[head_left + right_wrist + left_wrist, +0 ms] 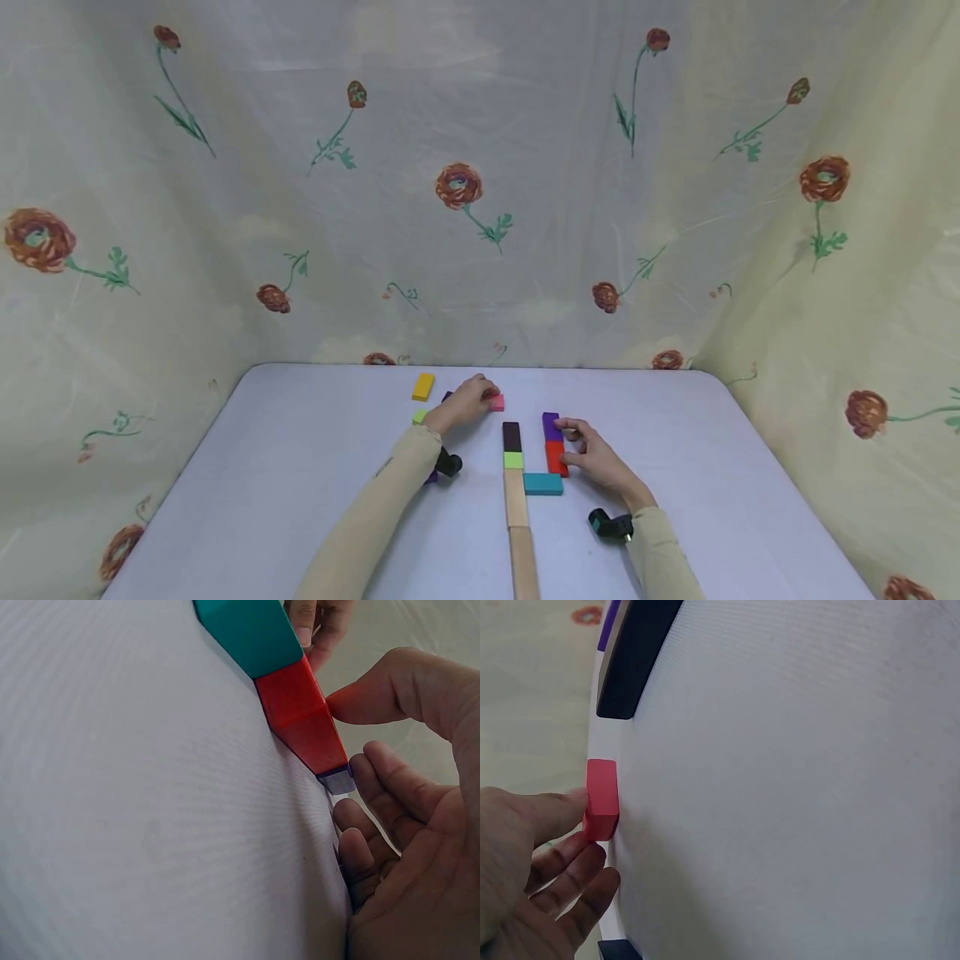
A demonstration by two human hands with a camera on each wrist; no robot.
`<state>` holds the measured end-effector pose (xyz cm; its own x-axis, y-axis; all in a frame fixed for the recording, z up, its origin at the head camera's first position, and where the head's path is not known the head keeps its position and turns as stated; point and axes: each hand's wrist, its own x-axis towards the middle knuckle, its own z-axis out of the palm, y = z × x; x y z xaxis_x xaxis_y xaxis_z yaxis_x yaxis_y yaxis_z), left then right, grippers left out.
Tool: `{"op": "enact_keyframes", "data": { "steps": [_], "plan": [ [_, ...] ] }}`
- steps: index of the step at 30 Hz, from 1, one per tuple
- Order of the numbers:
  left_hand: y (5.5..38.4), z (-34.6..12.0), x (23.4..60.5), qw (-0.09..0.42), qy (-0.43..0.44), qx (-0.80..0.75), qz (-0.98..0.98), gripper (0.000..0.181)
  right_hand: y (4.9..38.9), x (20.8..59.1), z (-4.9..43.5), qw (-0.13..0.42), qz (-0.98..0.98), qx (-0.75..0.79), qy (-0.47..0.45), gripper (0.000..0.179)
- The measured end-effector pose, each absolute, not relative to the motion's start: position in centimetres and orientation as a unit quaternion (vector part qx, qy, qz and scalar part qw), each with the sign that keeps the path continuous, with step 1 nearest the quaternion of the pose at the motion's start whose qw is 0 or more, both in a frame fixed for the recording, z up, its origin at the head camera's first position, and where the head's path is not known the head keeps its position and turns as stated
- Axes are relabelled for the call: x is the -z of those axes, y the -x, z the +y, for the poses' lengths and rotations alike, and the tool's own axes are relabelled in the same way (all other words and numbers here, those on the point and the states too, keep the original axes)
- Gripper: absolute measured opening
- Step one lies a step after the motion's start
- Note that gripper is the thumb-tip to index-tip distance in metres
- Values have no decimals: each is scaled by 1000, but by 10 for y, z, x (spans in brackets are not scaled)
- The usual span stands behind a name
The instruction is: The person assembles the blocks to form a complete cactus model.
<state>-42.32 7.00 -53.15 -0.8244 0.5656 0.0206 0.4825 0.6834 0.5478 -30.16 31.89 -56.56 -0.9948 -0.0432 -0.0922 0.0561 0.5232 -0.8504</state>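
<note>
The left hand (468,402) pinches a small pink-red block (602,796) between thumb and fingers, at the far middle of the table. To its right, the right hand (600,458) rests beside two blocks set end to end. Its thumb touches the side of the red block (300,712), and its index finger touches the purple block (551,426) beyond. A teal block (543,484) lies crosswise at the red one's near end. Left of these runs a straight line: a black block (512,437), a lime block (513,460) and wooden blocks (516,498).
A yellow block (423,387) lies near the table's back edge, left of the left hand. Another lime block (420,416) and dark purple pieces are partly covered by the left forearm. A flowered cloth (480,275) hangs behind the white table (300,467).
</note>
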Motion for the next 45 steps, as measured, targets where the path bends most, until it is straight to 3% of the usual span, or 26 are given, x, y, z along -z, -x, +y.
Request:
{"op": "enact_keyframes", "data": {
  "steps": [9,45],
  "plan": [
    [423,69,534,65,-289,-291,910,23,302,566,319,48,872,487,-1,56],
    [413,79,532,137,-296,-336,884,20,301,565,320,49,871,488,1,56]
  ]
}}
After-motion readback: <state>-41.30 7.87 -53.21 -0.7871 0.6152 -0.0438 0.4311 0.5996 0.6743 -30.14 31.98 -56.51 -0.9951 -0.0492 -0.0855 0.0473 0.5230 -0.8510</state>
